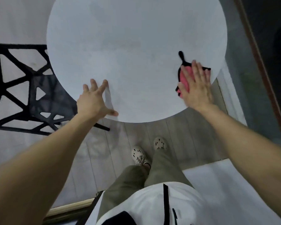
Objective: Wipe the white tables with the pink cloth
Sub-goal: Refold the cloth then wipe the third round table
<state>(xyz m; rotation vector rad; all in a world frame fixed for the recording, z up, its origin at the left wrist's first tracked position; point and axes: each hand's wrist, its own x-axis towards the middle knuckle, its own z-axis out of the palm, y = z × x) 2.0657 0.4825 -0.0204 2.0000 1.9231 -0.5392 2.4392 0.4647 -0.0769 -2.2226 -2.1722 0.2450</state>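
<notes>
Far left, a black open-lattice chair (15, 88) is parked just beside the round white bench (128, 38). The left hand (94, 101) is rested on the bench's near-left edge, with its fingers (104, 86) splayed out straight and nothing held. Further right, the pink cloth with black trim (184, 78) is laid on the bench near its right rim. It's pressed flat under the right hand (196, 85), whose fingers are kept straight, not curled round it. Below, pale perforated clogs (139, 155) are planted on the grey plank floor (177, 135).
</notes>
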